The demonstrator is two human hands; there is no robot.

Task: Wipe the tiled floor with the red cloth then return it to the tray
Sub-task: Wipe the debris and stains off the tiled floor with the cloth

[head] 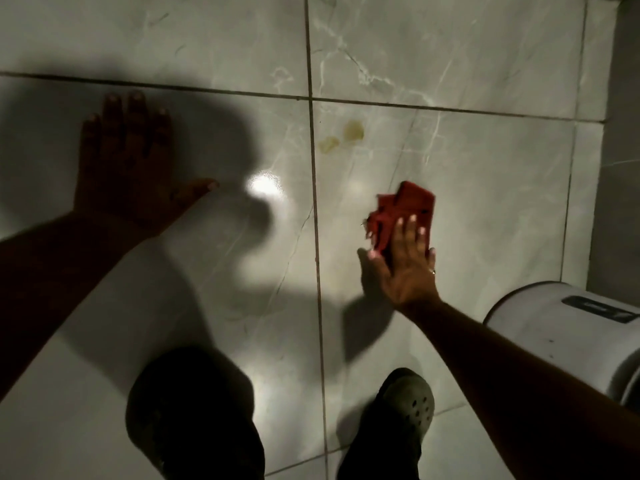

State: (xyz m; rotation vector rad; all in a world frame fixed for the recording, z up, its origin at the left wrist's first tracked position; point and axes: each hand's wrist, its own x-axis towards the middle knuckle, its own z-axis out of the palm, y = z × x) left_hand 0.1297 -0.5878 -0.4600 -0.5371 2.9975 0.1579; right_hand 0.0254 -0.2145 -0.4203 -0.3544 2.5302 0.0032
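The scene is dimly lit overall, with light thrown from near the camera onto the glossy tiled floor (450,64). A bright glare spot (264,185) is reflected at the centre of the frame, and a fainter sheen is seen at lower centre. The upper left is covered by a large dark shadow, in which the left hand (128,168) is almost lost. The right hand (401,265) and the red cloth (403,209) are better lit, and a hard shadow is cast below them. The cloth's edges are slightly smeared by motion blur. Tile lines are bowed by wide-angle distortion, and the corners are darkened.
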